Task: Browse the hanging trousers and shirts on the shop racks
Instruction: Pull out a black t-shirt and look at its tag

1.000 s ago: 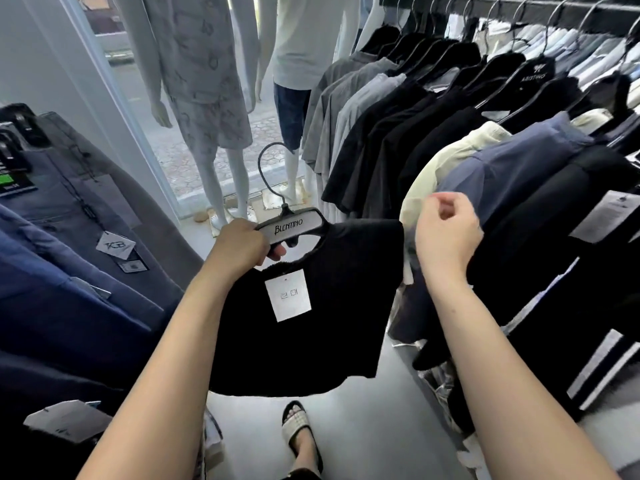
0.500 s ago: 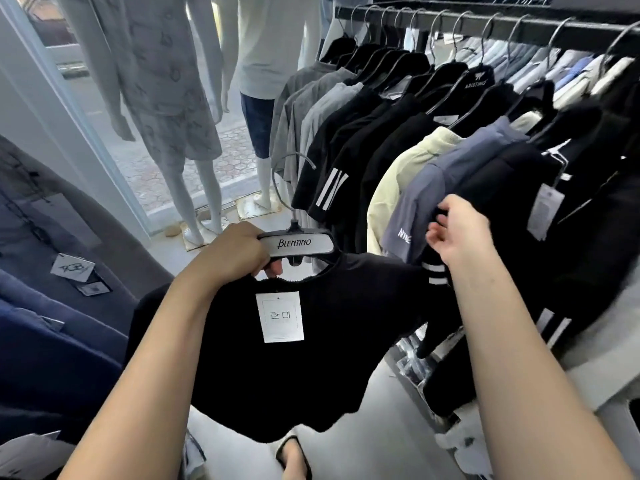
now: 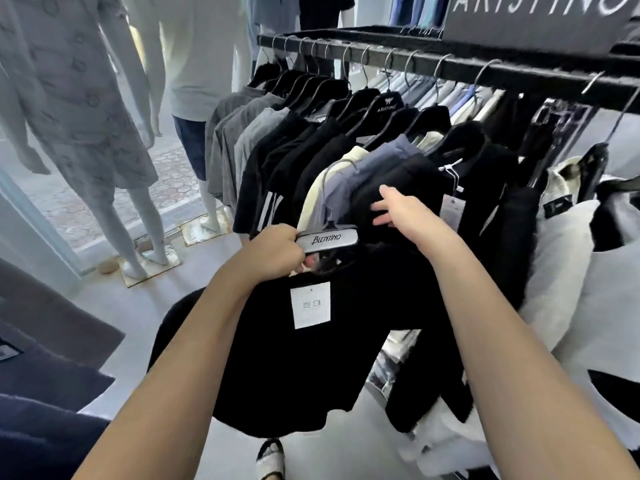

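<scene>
Hanger (image 3: pixel 327 240) with the BLENTINO label sits in my left hand (image 3: pixel 273 254), my fingers curled tight round its end, and the black shirt (image 3: pixel 346 358) on it hangs down in front of me, off the rack, with a white tag (image 3: pixel 310 304) at its collar. Its wire hook curves up in front of the hanging clothes without touching the rail (image 3: pixel 450 65). My right hand (image 3: pixel 403 211) reaches into the row of shirts on that rail, fingers spread and straight, pressing against a black shirt's shoulder (image 3: pixel 408 174) just beside a slate-blue shirt (image 3: pixel 377 157) and a cream one (image 3: pixel 318 188). Grey shirts (image 3: pixel 239 140) hang at the far left end of the row. Two mannequins (image 3: pixel 86 126) stand by the window beyond. My sandalled foot (image 3: pixel 272 459) shows on the floor below the shirt I hold.
</scene>
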A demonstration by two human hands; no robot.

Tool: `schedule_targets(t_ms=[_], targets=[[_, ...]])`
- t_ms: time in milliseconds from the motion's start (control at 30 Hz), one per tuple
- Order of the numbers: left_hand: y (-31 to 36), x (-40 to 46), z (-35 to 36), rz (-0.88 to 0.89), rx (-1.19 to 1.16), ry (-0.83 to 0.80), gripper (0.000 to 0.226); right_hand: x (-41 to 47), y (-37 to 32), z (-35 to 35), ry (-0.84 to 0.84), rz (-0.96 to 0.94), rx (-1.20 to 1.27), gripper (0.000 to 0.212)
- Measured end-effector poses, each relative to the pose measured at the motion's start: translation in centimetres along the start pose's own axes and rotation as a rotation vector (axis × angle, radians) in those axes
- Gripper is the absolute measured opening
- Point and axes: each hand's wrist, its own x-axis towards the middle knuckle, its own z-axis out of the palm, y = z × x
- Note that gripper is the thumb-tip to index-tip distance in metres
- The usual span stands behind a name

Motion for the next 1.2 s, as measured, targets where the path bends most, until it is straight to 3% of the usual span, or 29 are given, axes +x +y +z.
schedule_targets(t_ms=[100, 167, 300, 467, 533, 600, 667, 833, 1033, 1200], targets=[[2.9, 1.4, 0.6, 0.049, -0.011, -0.041, 0.007, -1.3, -0.9, -2.4, 0.073, -0.041, -0.160, 0.056], [5.0, 2.6, 1.1, 0.082, -0.078, -0.062, 0.011, -2.3, -1.8, -4.1, 0.194, -0.112, -0.237, 0.051], [9.5, 5.1, 1.6, 0.205, -0.129, -0.132, 0.018, -3.3, -1.5, -6.8, 0.414, -0.144, -0.114, 0.041], [14.0, 7.6, 1.9, 0.361, -0.141, -0.255, 0.007, -3.1, -0.9, -8.4, 0.321, -0.170, 0.141, 0.018], [15.3, 8.6, 2.0, 0.436, -0.151, -0.223, 0.007, -2.7, -1.1, -9.0, 0.357, -0.169, 0.185, 0.046], [16.7, 9.6, 2.4, 0.555, -0.217, -0.165, 0.028, -2.4, -1.4, -9.7, 0.414, -0.169, 0.174, 0.075], [18.1, 10.3, 2.9, 0.664, -0.248, -0.103, 0.044, -2.2, -1.7, -10.3, 0.459, -0.163, 0.172, 0.079], [21.1, 11.4, 4.4, 0.708, -0.259, -0.058, 0.029, -1.7, -1.9, -11.1, 0.547, -0.112, 0.146, 0.073], [19.8, 13.2, 6.7, 0.687, -0.220, -0.072, 0.018, -1.7, -0.8, -10.9, 0.665, -0.056, 0.108, 0.038], [17.9, 14.2, 8.1, 0.657, -0.085, -0.010, 0.007, -3.3, 0.2, -10.6, 1.033, -0.015, 0.102, 0.012]])
